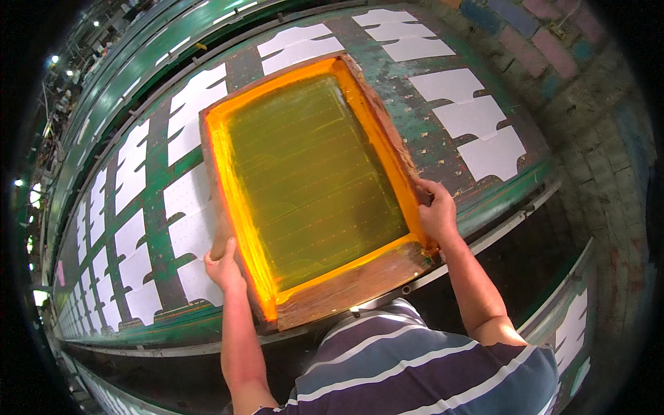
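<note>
Between my two hands is a screen printing frame, a wooden rectangle with yellow-green mesh and bright orange-yellow borders inside. My left hand is closed on its left wooden side, near the lower corner. On the right side, my right hand grips the wood a little above the near right corner. The frame is tilted, its near edge close to my body and over the table's front rail. Part of the green table and whatever lies beneath the frame are hidden by it.
White cut fabric pieces lie in rows along the table to the left, and more white pieces lie to the right. A metal rail runs along the near edge. A brick wall stands at the far right. Another long green table is behind.
</note>
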A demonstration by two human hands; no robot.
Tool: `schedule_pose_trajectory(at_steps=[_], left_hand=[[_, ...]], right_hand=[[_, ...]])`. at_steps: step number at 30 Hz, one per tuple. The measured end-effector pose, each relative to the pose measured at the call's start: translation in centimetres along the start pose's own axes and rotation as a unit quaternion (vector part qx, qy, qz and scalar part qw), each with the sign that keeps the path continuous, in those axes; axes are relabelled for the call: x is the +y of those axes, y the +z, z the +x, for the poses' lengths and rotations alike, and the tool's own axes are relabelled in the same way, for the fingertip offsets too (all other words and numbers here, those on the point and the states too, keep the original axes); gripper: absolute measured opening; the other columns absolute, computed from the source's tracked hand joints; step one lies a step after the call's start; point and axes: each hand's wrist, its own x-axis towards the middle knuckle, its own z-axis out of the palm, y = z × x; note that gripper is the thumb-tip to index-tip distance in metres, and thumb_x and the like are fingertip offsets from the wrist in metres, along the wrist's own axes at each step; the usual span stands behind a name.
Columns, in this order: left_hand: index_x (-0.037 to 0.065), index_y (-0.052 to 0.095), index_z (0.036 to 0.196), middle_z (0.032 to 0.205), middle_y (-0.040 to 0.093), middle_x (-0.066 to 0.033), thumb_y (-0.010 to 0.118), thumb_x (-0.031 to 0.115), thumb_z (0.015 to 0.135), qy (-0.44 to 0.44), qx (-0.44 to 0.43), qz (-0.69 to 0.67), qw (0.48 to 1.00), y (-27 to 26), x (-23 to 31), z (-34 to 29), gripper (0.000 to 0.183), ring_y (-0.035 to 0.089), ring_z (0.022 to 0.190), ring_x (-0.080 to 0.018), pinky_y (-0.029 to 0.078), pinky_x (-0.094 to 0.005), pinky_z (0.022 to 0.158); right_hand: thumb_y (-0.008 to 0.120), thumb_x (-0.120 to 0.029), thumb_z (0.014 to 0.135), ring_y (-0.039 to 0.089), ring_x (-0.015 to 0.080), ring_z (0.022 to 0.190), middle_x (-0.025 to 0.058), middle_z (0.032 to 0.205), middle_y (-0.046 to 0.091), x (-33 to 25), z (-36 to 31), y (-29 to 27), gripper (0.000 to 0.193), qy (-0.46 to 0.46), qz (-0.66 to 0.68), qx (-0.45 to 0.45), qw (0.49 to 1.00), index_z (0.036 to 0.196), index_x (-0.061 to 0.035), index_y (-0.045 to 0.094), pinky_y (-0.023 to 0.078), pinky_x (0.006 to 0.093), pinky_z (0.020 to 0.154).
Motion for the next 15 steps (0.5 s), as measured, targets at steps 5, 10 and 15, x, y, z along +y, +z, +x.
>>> schedule_pose_trajectory(at_steps=[5, 10, 15], left_hand=[[0.0, 0.063, 0.123, 0.12, 0.077, -0.011, 0.097, 0.004, 0.087, 0.006, -0.011, -0.032, 0.999, 5.5, 0.3, -4.9, 0.049, 0.074, 0.107, -0.0207, 0.059, -0.0359, 0.101], [0.0, 0.064, 0.123, 0.121, 0.076, -0.0101, 0.096, 0.003, 0.088, 0.003, -0.011, -0.033, 0.999, 7.9, 0.8, -7.1, 0.047, 0.073, 0.107, -0.0199, 0.058, -0.0356, 0.1], [-0.001, 0.065, 0.123, 0.12, 0.076, -0.0097, 0.095, 0.004, 0.089, 0.007, -0.013, -0.002, 1.0, 8.8, 0.7, -7.6, 0.045, 0.073, 0.107, -0.0192, 0.058, -0.0355, 0.1]], right_hand=[[0.066, 0.007, 0.081, 0.075, 0.0394, 0.118, 0.0188, 0.126, 0.077, 4.6, 3.0, -4.4, 0.06, 0.033, 0.021, -0.009, 0.999, 0.136, -0.0119, 0.08, 0.06, 0.0442, 0.102], [0.066, 0.008, 0.08, 0.075, 0.0372, 0.116, 0.0183, 0.125, 0.077, 7.4, 4.2, -6.2, 0.062, 0.003, 0.053, -0.002, 0.999, 0.138, -0.0116, 0.079, 0.06, 0.0435, 0.101], [0.066, 0.008, 0.081, 0.075, 0.0362, 0.114, 0.0188, 0.126, 0.076, 9.1, 4.8, -7.1, 0.06, 0.019, 0.088, -0.021, 0.996, 0.137, -0.0102, 0.079, 0.06, 0.0434, 0.1]])
